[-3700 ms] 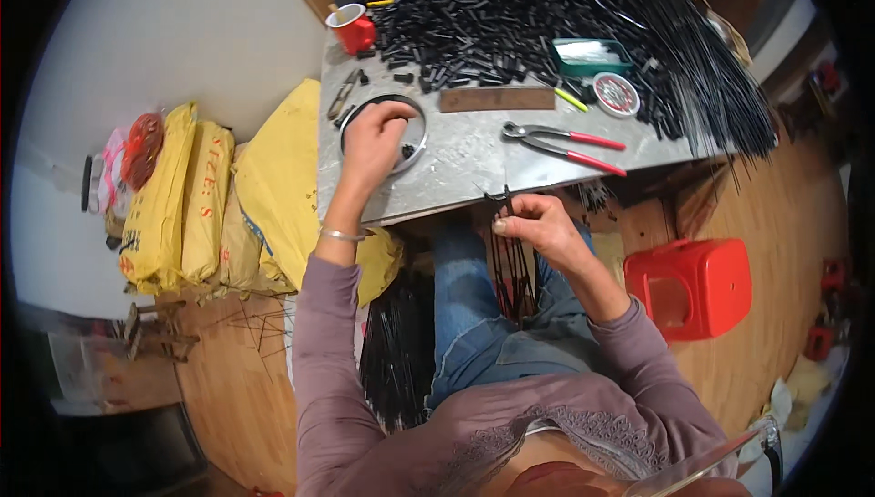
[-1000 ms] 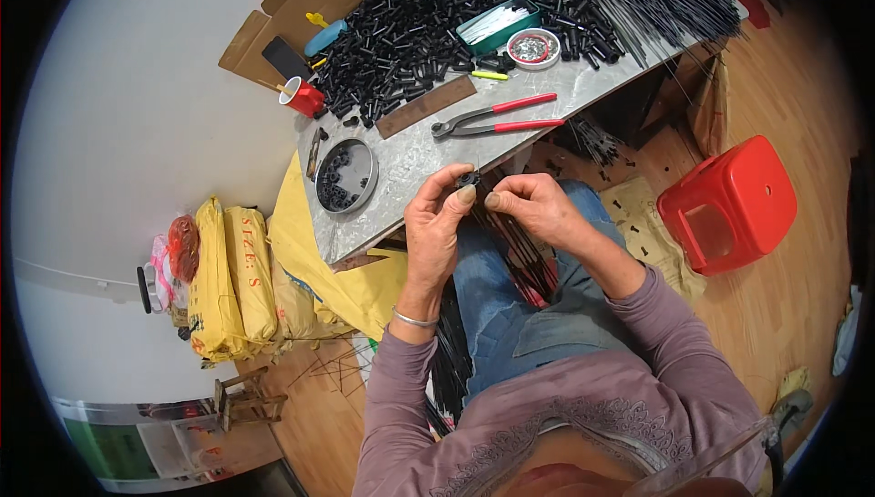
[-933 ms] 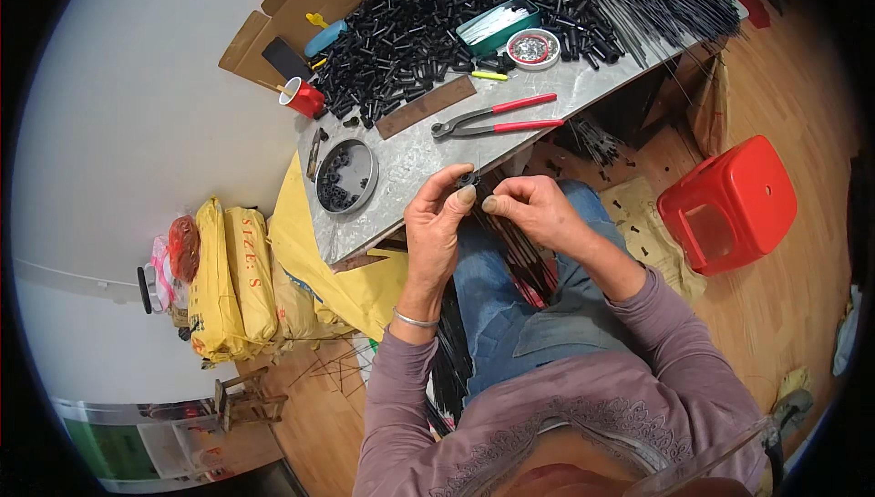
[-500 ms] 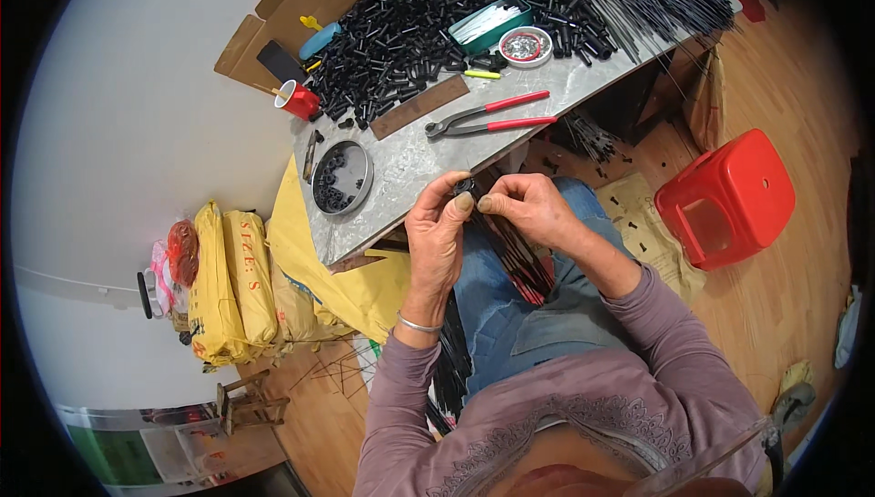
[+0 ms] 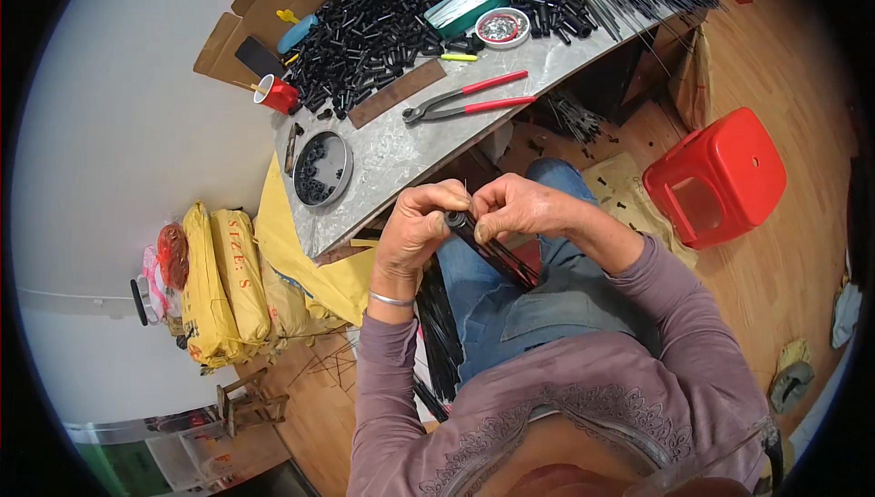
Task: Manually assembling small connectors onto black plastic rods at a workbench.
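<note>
The left hand (image 5: 415,228) and the right hand (image 5: 515,208) meet just below the edge of the bench (image 5: 401,146), above the lap. Both have a narrow grip, the fingers pinched on a small black tube (image 5: 455,220) that sits between the two hands. A bundle of thin black rods (image 5: 497,256) runs from the tube down toward the knees. The fingers hide most of the tube, so I cannot tell how the rods join it.

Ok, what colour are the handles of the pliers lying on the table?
Red, seen best in the head view: the pliers lie on the grey table, with dark metal jaws.
</note>
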The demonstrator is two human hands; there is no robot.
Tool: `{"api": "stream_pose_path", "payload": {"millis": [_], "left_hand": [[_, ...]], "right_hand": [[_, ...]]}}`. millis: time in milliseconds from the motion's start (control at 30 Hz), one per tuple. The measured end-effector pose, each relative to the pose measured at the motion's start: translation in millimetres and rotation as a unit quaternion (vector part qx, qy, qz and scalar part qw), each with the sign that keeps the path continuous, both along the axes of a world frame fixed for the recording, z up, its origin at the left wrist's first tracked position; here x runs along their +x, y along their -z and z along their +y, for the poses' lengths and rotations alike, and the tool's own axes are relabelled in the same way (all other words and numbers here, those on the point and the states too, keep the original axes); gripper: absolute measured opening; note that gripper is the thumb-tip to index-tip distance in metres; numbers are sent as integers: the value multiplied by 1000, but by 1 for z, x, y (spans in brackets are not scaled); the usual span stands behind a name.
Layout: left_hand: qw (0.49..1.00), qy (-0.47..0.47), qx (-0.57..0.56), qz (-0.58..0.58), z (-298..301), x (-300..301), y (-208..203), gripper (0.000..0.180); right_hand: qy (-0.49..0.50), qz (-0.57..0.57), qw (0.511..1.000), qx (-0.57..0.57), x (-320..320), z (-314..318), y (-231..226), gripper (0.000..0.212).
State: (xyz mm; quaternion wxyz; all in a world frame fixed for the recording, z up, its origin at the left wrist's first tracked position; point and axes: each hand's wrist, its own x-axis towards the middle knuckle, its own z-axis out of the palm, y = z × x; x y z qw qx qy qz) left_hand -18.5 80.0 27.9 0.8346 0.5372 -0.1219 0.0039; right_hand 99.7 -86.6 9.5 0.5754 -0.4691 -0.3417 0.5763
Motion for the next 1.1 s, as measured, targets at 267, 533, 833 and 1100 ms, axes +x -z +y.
{"api": "stream_pose_path", "payload": {"millis": [267, 533, 833, 1100], "left_hand": [[904, -412, -73, 87, -56, 13, 5, 34], [766, -537, 349, 58, -65, 10, -10, 18], [712, -530, 461, 19, -60, 2, -26, 14], [845, -416, 329, 66, -48, -16, -40, 13]], "right_hand": [[244, -98, 965, -11, -10, 14, 12, 34], [314, -204, 927, 13, -22, 17, 8, 34], [311, -299, 901, 34, -29, 15, -5, 30], [189, -104, 971, 105, -17, 3, -12, 17]]}}
